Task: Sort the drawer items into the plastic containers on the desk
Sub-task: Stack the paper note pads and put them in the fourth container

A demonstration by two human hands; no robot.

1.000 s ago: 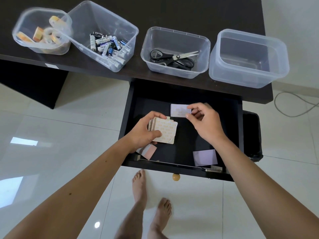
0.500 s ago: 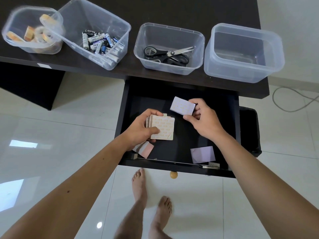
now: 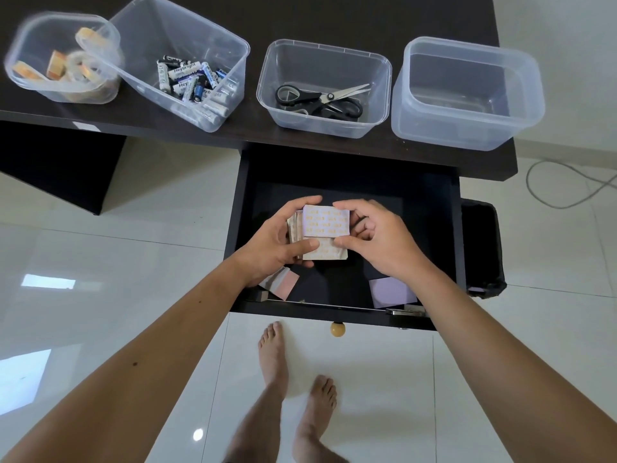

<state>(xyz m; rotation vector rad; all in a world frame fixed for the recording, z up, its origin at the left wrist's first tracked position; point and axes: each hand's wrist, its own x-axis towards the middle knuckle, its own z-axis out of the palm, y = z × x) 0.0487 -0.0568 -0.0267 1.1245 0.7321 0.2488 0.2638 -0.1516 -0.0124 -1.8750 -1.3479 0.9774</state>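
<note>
Over the open black drawer (image 3: 454,235), my left hand (image 3: 277,243) grips a stack of printed square pads (image 3: 325,250) from its left side. My right hand (image 3: 377,242) pinches a pale lilac pad (image 3: 325,222) lying on top of that stack. Two loose pads rest on the drawer floor: a pink one (image 3: 283,284) at front left and a lilac one (image 3: 394,292) at front right. On the dark desk stand several clear containers: tape rolls (image 3: 63,65), batteries (image 3: 192,83), scissors (image 3: 320,98), and an empty tub (image 3: 467,95) at the right.
A metal clip (image 3: 405,310) lies at the drawer's front right corner. A round wooden knob (image 3: 337,329) sticks out of the drawer front. My bare feet (image 3: 273,355) stand on white tiles below. A black bin (image 3: 480,248) sits right of the drawer, with a cable (image 3: 551,185) beyond.
My right hand lifted the lilac pad from the back of the drawer and brought it leftward onto the stack held by my left hand. The stack stayed in place.
</note>
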